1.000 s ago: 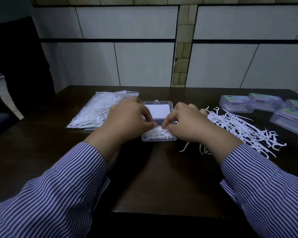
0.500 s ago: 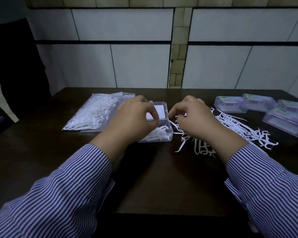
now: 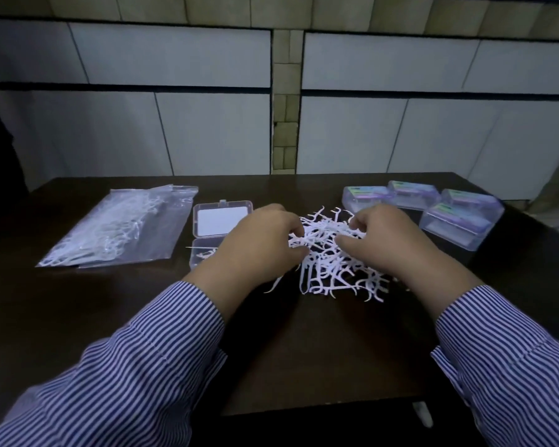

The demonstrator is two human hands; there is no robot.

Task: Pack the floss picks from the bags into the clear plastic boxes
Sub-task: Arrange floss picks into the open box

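Looking down at the dark wooden table (image 3: 271,350), we see both hands buried in the loose pile of white floss picks (image 3: 328,253) at its middle. The left hand (image 3: 259,246) comes in from the left edge of the heap, fingers curled and thumb tucked toward them, closing on picks at that edge; exactly how many it grips, we cannot tell. The right hand (image 3: 391,243) sits on the other side, fingers bent down into the tangle, thumb pointing inward, raking or pinching picks there; its grip is partly hidden too. Both wrists wear blue-and-white striped sleeves (image 3: 149,366).

Just left of the left hand lies the open clear plastic box (image 3: 207,250), lid (image 3: 221,219) flipped back flat with a white label inside, and a few picks resting in its tray. Farther left, a clear zip bag (image 3: 117,227) packed with more floss picks lies flat. At the far right, four closed boxes (image 3: 433,208) with coloured labels sit clustered together, one partly stacked.
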